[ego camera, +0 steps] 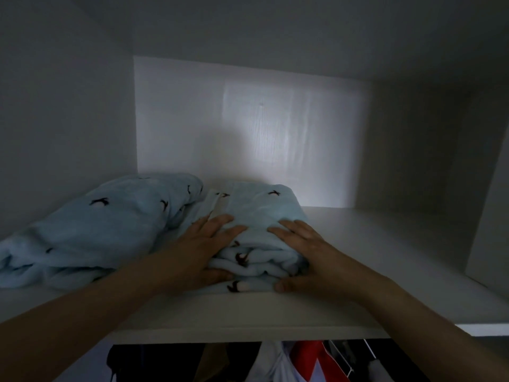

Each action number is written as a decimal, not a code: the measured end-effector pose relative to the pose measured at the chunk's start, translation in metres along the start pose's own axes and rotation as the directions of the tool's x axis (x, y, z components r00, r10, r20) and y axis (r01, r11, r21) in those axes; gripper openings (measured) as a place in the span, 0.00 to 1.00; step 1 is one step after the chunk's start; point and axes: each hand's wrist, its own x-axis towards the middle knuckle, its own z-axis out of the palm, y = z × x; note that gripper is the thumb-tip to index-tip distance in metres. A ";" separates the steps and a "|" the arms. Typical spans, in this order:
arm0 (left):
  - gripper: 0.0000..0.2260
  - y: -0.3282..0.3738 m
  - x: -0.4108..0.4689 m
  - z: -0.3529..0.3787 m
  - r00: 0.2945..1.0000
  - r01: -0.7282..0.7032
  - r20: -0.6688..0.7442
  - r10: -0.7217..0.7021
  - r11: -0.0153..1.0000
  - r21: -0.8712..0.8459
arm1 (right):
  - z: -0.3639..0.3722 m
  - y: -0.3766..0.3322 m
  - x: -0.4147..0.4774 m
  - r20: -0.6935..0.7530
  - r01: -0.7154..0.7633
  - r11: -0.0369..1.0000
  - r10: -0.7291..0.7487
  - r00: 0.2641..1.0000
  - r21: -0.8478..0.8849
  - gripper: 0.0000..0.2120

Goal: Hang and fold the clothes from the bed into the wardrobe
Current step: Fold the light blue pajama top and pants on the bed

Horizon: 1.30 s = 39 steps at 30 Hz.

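In the grip: folded garment point(259, 230) on the shelf point(363, 244), left hand point(203, 250) and right hand point(303, 255) at its sides.
Left of grip: loose bundle point(110, 227), just beside.
Behind grip: back wall point(248, 128).
Below grip: hanging clothes point(303, 362).

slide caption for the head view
Left hand and right hand grip a folded blue garment on the wardrobe shelf.
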 end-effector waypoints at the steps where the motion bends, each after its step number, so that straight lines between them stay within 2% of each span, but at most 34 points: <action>1: 0.37 -0.004 0.005 0.001 0.999 0.024 0.022 -0.024 1.000 0.003 | 0.001 0.001 0.007 0.006 -0.010 1.000 0.010 1.000 0.006 0.49; 5: 0.44 -0.015 0.033 0.008 0.972 0.190 0.146 -0.182 0.981 -0.046 | 0.005 0.010 0.032 -0.007 -0.019 1.000 0.019 1.000 -0.020 0.48; 10: 0.46 -0.031 0.055 0.024 0.957 0.248 0.183 -0.225 0.962 -0.113 | 0.014 0.027 0.056 -0.027 -0.020 1.000 0.020 0.999 -0.018 0.46; 25: 0.44 -0.090 0.108 0.050 0.961 0.272 0.088 -0.262 0.954 -0.129 | 0.040 0.062 0.138 -0.053 -0.028 0.998 0.025 0.998 -0.064 0.44; 35: 0.41 -0.107 0.126 0.063 0.964 0.264 0.015 -0.264 0.960 -0.097 | 0.046 0.074 0.160 -0.047 -0.056 0.996 0.053 0.998 -0.067 0.43; 39: 0.39 -0.103 0.125 0.060 0.953 0.304 0.027 -0.303 0.946 -0.116 | 0.046 0.071 0.159 -0.061 -0.067 0.997 0.064 0.996 -0.034 0.42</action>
